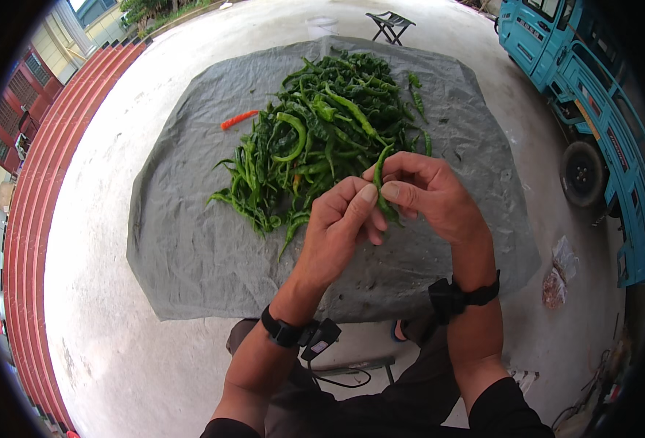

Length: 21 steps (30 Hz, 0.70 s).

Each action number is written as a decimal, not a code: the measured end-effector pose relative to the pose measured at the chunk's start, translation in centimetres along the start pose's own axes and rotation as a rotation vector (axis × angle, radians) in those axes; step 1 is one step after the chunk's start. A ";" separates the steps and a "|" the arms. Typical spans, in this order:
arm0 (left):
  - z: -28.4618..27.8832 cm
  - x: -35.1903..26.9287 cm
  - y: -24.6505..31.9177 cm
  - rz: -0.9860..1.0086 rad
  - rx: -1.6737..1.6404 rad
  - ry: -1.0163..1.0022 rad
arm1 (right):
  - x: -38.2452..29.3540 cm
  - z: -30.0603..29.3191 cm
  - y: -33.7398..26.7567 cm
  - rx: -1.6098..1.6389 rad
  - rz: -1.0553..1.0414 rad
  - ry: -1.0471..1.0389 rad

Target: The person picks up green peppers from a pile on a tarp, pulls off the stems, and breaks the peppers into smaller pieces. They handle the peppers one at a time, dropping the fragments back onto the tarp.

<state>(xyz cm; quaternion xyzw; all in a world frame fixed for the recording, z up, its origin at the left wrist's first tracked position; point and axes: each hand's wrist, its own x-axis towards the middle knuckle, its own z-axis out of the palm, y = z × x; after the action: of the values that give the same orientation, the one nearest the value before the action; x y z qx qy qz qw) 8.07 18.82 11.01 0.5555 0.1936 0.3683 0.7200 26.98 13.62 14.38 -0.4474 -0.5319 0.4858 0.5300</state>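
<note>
Over the near right side of a heap of long green chili peppers (322,115), both hands meet at one slender green pepper (378,174). My left hand (336,222) pinches it near the middle with thumb and fingers. From the other side, my right hand (434,191) grips it between thumb and curled fingers. The pepper stands roughly lengthwise, one tip pointing away from me and its lower part showing below the thumbs. A red pepper (239,119) lies apart at the heap's left. Everything rests on a grey woven tarp (202,246).
A folding stool (391,24) and a whitish bucket (322,26) stand beyond the tarp. Red steps (54,164) run along the left. At right are a blue cargo vehicle (579,71) and a clear plastic bag (556,282) with brownish contents on the concrete.
</note>
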 end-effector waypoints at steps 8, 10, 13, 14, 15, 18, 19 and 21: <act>-1.0 0.3 0.2 0.098 0.088 0.175 | 0.2 -0.4 0.6 0.127 0.008 0.199; -1.6 0.4 0.5 0.116 0.080 0.236 | 0.1 -1.6 0.6 0.097 -0.014 0.308; -2.7 0.6 0.8 0.162 0.060 0.345 | 0.2 -3.7 1.6 -0.142 -0.021 0.524; -3.0 0.7 0.9 0.202 0.080 0.374 | 0.1 -4.6 2.2 -0.284 -0.012 0.611; -3.4 0.6 1.1 0.244 0.104 0.406 | 0.2 -5.1 2.8 -0.423 -0.004 0.692; -3.9 0.6 1.5 0.270 0.111 0.423 | 0.4 -6.0 4.0 -0.470 0.022 0.731; -3.9 0.7 1.6 0.287 0.118 0.430 | 0.5 -6.1 4.2 -0.470 0.023 0.731; -4.1 0.7 1.5 0.295 0.117 0.445 | 0.5 -6.3 4.4 -0.458 0.062 0.762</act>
<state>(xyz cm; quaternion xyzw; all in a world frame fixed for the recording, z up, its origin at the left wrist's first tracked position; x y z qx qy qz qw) 5.25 22.19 11.23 0.5236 0.2849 0.5703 0.5651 33.05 14.98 9.84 -0.7162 -0.3787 0.1716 0.5606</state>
